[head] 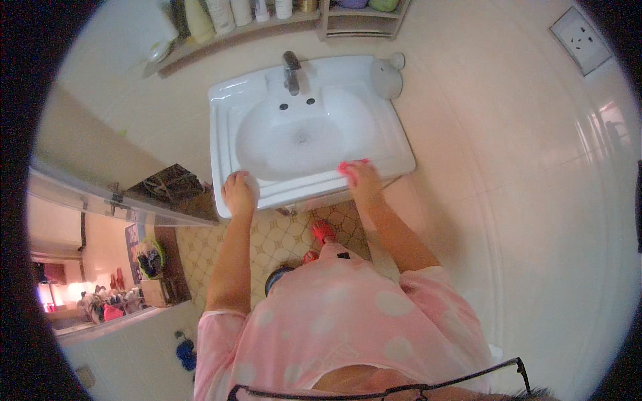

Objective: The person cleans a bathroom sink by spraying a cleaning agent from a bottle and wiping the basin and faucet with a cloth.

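In front of me is a white ceramic washbasin (pixel 281 150) with a wet-looking bowl and a drain at its middle. My left hand (pixel 237 191) rests on the basin's front left rim, holding nothing that I can see. Over the front right rim, my right hand (pixel 365 181) grips a bright pink-red cloth or sponge (pixel 347 169); blur hides which it is. A dark metal faucet (pixel 291 75) stands at the back of the basin, above two dark round holes.
Behind the basin, a wall shelf (pixel 251 31) carries several bottles. A white cup-like container (pixel 387 79) stands on the back right corner. A wall socket (pixel 582 41) is at upper right. On the left are a glass door edge (pixel 150 213) and a tiled floor (pixel 271 240).
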`<control>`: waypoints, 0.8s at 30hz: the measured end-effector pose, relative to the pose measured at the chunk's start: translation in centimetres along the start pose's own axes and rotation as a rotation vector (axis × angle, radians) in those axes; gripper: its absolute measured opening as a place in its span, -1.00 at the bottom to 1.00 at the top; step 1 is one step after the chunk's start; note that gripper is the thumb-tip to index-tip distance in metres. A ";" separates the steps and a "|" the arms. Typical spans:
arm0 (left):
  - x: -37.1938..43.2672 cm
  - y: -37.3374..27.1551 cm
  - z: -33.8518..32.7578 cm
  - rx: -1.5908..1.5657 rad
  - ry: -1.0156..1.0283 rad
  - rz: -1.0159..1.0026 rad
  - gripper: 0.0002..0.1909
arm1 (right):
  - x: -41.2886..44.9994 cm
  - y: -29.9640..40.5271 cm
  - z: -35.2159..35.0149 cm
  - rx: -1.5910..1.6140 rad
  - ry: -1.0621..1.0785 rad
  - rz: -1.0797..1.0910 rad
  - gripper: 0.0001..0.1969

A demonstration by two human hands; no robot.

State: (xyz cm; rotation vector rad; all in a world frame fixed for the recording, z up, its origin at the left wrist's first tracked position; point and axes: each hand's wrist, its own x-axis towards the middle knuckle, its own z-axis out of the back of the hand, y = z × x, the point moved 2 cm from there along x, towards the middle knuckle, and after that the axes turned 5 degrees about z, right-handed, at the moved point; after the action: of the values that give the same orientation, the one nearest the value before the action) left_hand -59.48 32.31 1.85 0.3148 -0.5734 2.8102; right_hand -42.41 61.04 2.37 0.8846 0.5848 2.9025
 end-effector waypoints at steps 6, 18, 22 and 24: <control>0.0 0.3 -0.4 -0.019 -0.038 -0.051 -0.74 | -3.1 -6.6 5.7 -0.679 -0.051 -0.400 -0.65; -0.3 -1.3 0.8 -0.031 0.003 -0.071 -0.80 | 1.6 -11.2 3.5 -0.427 0.314 -0.094 -0.56; -0.7 0.0 0.2 -0.033 -0.033 -0.046 -0.80 | 5.3 -10.5 1.8 -0.463 0.322 -0.165 -0.55; -0.6 0.3 0.1 -0.037 -0.028 -0.022 -0.82 | 7.0 -11.5 0.3 -0.451 0.254 -0.131 -0.55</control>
State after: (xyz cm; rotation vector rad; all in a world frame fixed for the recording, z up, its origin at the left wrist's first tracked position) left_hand -58.97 31.90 1.74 0.3512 -0.6231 2.7752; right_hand -48.77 72.87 2.08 0.4087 -0.0144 2.8607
